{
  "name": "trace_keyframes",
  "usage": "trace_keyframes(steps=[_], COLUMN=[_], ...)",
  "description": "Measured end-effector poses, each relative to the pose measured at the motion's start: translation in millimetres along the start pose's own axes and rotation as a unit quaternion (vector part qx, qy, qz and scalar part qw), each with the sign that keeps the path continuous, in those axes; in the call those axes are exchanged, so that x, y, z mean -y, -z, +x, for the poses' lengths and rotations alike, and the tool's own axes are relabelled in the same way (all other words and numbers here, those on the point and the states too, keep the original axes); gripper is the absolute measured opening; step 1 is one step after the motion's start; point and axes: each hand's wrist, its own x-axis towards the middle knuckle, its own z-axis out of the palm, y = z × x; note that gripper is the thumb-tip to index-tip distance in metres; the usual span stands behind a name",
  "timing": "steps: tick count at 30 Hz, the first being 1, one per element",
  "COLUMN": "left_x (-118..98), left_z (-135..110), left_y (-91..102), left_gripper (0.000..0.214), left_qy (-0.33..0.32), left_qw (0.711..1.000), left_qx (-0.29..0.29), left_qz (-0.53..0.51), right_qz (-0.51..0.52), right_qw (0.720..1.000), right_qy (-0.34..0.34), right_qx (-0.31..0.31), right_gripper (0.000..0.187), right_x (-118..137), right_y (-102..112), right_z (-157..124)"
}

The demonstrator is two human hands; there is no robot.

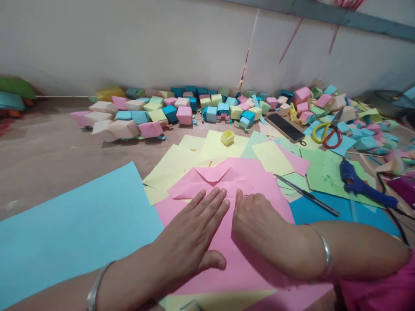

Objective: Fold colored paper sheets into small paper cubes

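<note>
My left hand (pixel 197 229) lies flat with its fingers stretched out, fingertips on the lower edge of a folded pink paper (pixel 181 185). That folded piece has a small triangular flap near its top. Beside it, my right hand (pixel 259 220) is closed with the fingers curled under; one digit points forward and presses at the fold. Nothing shows in this hand, though its underside is hidden. Both hands rest over a larger pink sheet (pixel 223 268), which lies under the folded piece.
A light blue sheet (pixel 81 229) lies left. Yellow sheets (pixel 175 166), a small yellow paper piece (pixel 227 138), a phone (pixel 285 128) and scissors (pixel 327 134) are ahead. A craft knife (pixel 308 195) and blue glue gun (pixel 366 185) lie right. Folded paper blocks (pixel 184 115) line the wall.
</note>
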Motion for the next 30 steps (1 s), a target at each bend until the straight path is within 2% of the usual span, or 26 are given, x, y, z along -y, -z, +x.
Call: trace_keyframes(steps=[5,11,19,25,30], left_x=[-4.3,-13.9,-18.1,-20.4,-24.0], left_z=[-6.4,-17.5,-16.5,-12.8,-9.4], left_y=[-0.7,2.3,8.8,13.5,15.2], left_gripper=[0.1,0.108,0.108,0.107,0.11], left_qy=[0.032,0.065,0.1,0.082,0.101], left_qw=[0.999,0.997,0.994,0.993,0.99], left_qx=[0.003,-0.011,0.011,0.012,0.062], left_qz=[0.015,0.03,0.042,0.085,0.075], right_qz=[0.004,0.024,0.034,0.038,0.038], right_qw=[0.999,0.998,0.998,0.996,0.996], right_qy=[0.006,0.017,0.028,0.047,0.043], right_qx=[0.036,0.048,0.053,0.064,0.074], right_gripper=[0.024,0.02,0.015,0.021,0.021], right_x=[-0.3,-3.0,-3.1,-6.6,-5.1], right_y=[2.3,3.3,7.7,2.2,7.2], right_z=[1.5,4.7,3.3,5.9,7.3])
